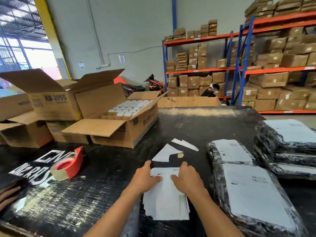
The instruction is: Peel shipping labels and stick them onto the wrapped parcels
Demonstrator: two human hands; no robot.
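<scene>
Your left hand (145, 177) and right hand (186, 178) both rest on the far end of the stack of shipping labels (166, 202), fingers (158, 179) curled over its top edge and gripping it, thumbs lying on the top sheet. The stack lies on the black desk (196, 124) right in front of you, with peeled backing scraps (184, 144) just beyond it. Labelled wrapped parcels (253, 194) lie just to your right, a red tape dispenser (70, 165) well to your left.

grey wall (130, 31) | orange-blue racking (239, 53) (stacked cartons) | daylight left
</scene>
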